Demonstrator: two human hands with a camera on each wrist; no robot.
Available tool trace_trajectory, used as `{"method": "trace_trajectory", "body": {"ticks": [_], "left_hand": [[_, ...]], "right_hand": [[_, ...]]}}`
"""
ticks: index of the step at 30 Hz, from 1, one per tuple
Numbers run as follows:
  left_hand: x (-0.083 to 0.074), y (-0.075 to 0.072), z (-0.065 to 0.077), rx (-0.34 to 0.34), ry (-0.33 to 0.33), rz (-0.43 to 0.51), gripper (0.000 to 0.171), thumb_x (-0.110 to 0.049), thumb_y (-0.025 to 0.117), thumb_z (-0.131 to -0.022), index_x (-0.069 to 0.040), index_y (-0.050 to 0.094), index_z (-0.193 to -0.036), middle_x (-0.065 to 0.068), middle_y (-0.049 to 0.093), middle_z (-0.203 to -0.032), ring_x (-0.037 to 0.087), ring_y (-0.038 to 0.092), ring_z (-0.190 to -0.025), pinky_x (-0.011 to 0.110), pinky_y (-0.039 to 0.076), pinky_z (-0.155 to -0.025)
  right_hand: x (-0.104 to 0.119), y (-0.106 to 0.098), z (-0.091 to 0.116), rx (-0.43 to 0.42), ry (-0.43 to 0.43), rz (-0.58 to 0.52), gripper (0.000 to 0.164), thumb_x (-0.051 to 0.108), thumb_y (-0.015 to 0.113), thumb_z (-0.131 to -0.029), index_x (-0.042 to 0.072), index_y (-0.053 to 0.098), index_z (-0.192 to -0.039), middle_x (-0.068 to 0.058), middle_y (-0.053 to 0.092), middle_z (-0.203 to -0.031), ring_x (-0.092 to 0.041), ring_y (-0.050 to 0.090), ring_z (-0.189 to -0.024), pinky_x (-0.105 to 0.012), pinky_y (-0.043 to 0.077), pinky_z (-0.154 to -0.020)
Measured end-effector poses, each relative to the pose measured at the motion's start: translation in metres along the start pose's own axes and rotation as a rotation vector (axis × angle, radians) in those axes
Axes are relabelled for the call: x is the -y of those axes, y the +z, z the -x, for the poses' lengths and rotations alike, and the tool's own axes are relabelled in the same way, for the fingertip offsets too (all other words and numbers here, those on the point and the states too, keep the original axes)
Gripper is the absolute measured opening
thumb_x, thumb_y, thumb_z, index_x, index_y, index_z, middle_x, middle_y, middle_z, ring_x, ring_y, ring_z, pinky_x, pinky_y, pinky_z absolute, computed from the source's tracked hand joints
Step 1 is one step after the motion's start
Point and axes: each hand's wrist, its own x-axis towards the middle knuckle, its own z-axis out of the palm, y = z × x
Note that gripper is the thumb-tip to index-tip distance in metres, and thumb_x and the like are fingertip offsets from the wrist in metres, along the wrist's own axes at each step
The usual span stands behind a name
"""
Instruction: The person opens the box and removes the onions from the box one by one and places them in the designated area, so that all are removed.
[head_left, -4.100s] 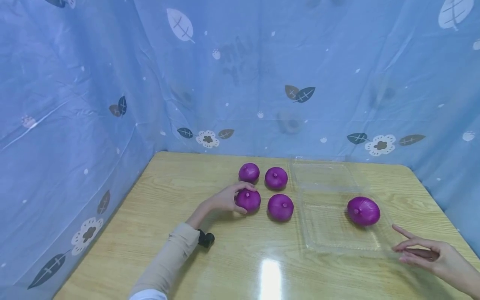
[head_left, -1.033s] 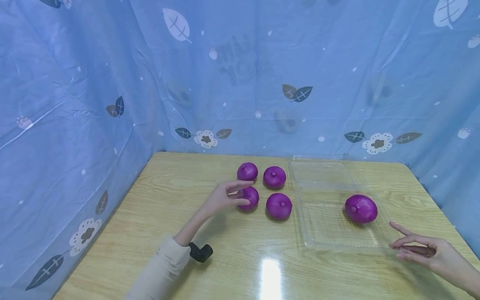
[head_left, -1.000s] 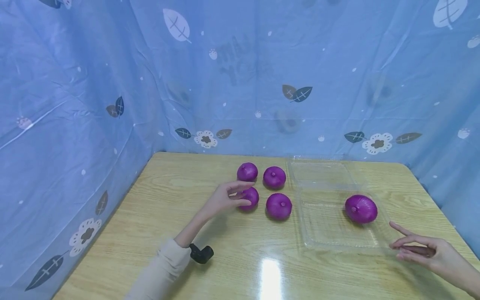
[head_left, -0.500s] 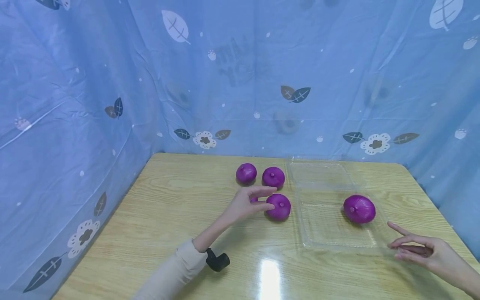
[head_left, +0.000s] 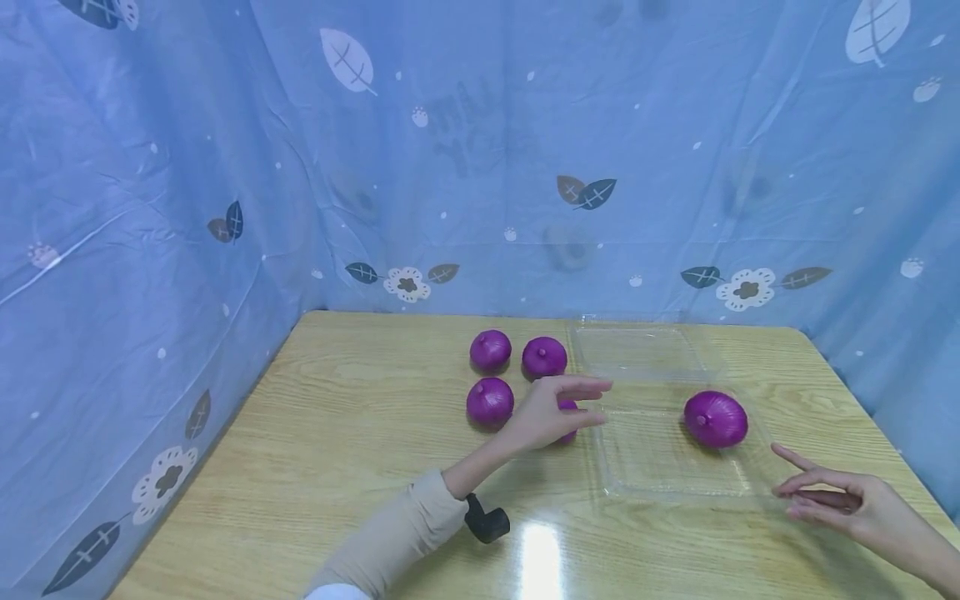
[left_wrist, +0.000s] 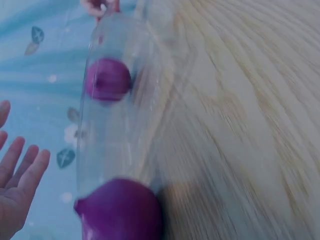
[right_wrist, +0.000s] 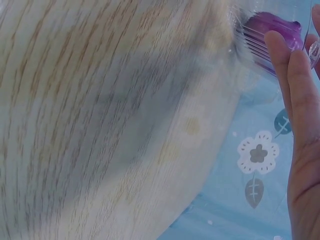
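My left hand hovers above the table with fingers stretched toward the clear plastic box. It partly hides one purple onion; in the left wrist view its fingers are spread with nothing between them. Three more onions stand by it: a near left onion, a far left onion and a far right onion. Inside the box, toward its right side, lies another onion. My right hand pinches the box's near right edge between thumb and fingers.
The box's lid lies folded back behind its base. A blue patterned curtain surrounds the wooden table at the back and sides. A black wrist camera hangs under my left wrist.
My left hand has left the near left onion and moved right, across the near right one, toward the box. The onions remain in place. My right hand stays at the box edge.
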Motion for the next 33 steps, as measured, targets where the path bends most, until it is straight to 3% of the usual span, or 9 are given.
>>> {"method": "trace_trajectory", "body": {"ticks": [6, 9, 13, 15, 20, 24, 30, 33], "left_hand": [[0.006, 0.035, -0.022, 0.022, -0.009, 0.028, 0.04, -0.01, 0.075, -0.083, -0.008, 0.065, -0.122, 0.0, 0.066, -0.121, 0.009, 0.063, -0.107, 0.016, 0.053, -0.081], [0.009, 0.054, -0.033, 0.033, -0.024, -0.003, 0.04, -0.011, 0.075, -0.083, -0.009, 0.066, -0.121, -0.001, 0.067, -0.119, 0.01, 0.064, -0.106, 0.013, 0.052, -0.079], [0.012, 0.073, -0.046, 0.045, -0.044, -0.049, 0.042, -0.013, 0.076, -0.083, -0.01, 0.065, -0.123, -0.005, 0.066, -0.12, 0.004, 0.062, -0.104, 0.009, 0.05, -0.077], [0.012, 0.077, -0.055, 0.085, -0.044, -0.067, 0.045, -0.014, 0.076, -0.083, -0.011, 0.064, -0.125, -0.006, 0.065, -0.122, 0.002, 0.061, -0.105, 0.008, 0.049, -0.078], [0.008, 0.068, -0.087, 0.27, -0.013, -0.126, 0.051, -0.014, 0.076, -0.083, -0.013, 0.059, -0.131, -0.005, 0.06, -0.13, 0.001, 0.057, -0.112, 0.012, 0.046, -0.091], [0.003, 0.065, -0.115, 0.427, 0.014, -0.104, 0.058, -0.007, 0.075, -0.082, -0.01, 0.054, -0.135, -0.001, 0.056, -0.135, 0.003, 0.054, -0.119, 0.014, 0.044, -0.096], [-0.007, 0.077, -0.143, 0.667, 0.005, -0.08, 0.065, 0.005, 0.073, -0.08, -0.002, 0.047, -0.139, 0.01, 0.049, -0.142, 0.008, 0.05, -0.124, 0.011, 0.04, -0.098], [-0.012, 0.084, -0.153, 0.803, -0.032, -0.082, 0.067, 0.013, 0.07, -0.078, 0.003, 0.044, -0.139, 0.013, 0.046, -0.144, 0.009, 0.048, -0.126, 0.008, 0.036, -0.099]], "right_hand": [[-0.001, -0.002, 0.001, 0.015, 0.009, -0.023, 0.032, -0.026, 0.057, -0.079, -0.007, 0.065, -0.104, 0.022, 0.04, -0.145, 0.0, 0.06, -0.107, -0.024, 0.058, -0.066], [-0.001, -0.002, 0.003, 0.025, 0.007, -0.051, 0.032, -0.026, 0.056, -0.079, -0.008, 0.065, -0.104, 0.021, 0.04, -0.146, -0.002, 0.061, -0.106, -0.024, 0.058, -0.068], [-0.001, -0.002, 0.004, 0.026, -0.008, -0.057, 0.033, -0.027, 0.056, -0.079, -0.008, 0.064, -0.104, 0.02, 0.04, -0.146, -0.003, 0.063, -0.104, -0.023, 0.058, -0.069], [0.0, -0.002, 0.003, 0.027, -0.014, -0.056, 0.032, -0.027, 0.056, -0.078, -0.009, 0.064, -0.103, 0.019, 0.04, -0.146, -0.003, 0.063, -0.105, -0.023, 0.058, -0.07], [0.002, -0.003, -0.008, 0.038, -0.014, -0.04, 0.029, -0.025, 0.057, -0.079, -0.011, 0.063, -0.103, 0.018, 0.039, -0.148, -0.004, 0.063, -0.105, -0.024, 0.057, -0.072], [0.003, -0.004, -0.011, 0.04, -0.01, -0.031, 0.028, -0.024, 0.058, -0.079, -0.011, 0.063, -0.104, 0.018, 0.039, -0.148, -0.004, 0.062, -0.105, -0.025, 0.058, -0.072], [0.003, -0.003, -0.006, 0.04, -0.009, -0.055, 0.028, -0.025, 0.057, -0.08, -0.011, 0.063, -0.104, 0.017, 0.04, -0.148, -0.004, 0.062, -0.107, -0.025, 0.058, -0.073], [0.002, -0.003, -0.005, 0.038, -0.023, -0.049, 0.03, -0.026, 0.057, -0.078, -0.011, 0.063, -0.103, 0.016, 0.04, -0.148, -0.005, 0.062, -0.106, -0.025, 0.058, -0.072]]}}
